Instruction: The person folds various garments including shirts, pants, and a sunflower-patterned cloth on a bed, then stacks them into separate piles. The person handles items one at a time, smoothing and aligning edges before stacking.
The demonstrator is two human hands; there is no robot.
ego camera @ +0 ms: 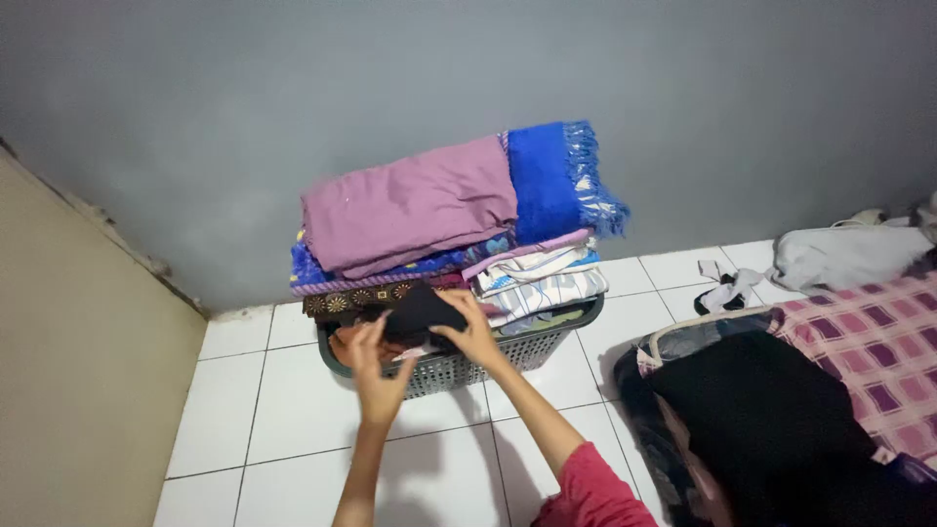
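against the grey wall, on the white tile floor (293, 390), stood a grey plastic basket (459, 369) heaped well above its rim with folded cloth. top of the heap: a mauve folded cloth (410, 205) and, just beside it, a blue fringed towel (556, 181); striped and patterned pieces lay beneath.

both hands were at the front of the basket, under the overhang of the heap. left hand (379, 376) was partly curled, fingers raised and touching the near edge of a black garment (422, 312). right hand (475, 332) was closed over the same black garment from the right, gripping it. garment lay between the two hands, wedged under the patterned layers, partly inside the basket.

risk, as judged: the heap sat tall and leaned out past the rim. drawing the black garment from beneath could drag the layers above it forward and tip the mauve cloth and towel onto the floor. light basket might also slide on the smooth tile.

right of frame: a pile of dark cloth (771, 420) and a pink checked sheet (869, 342).
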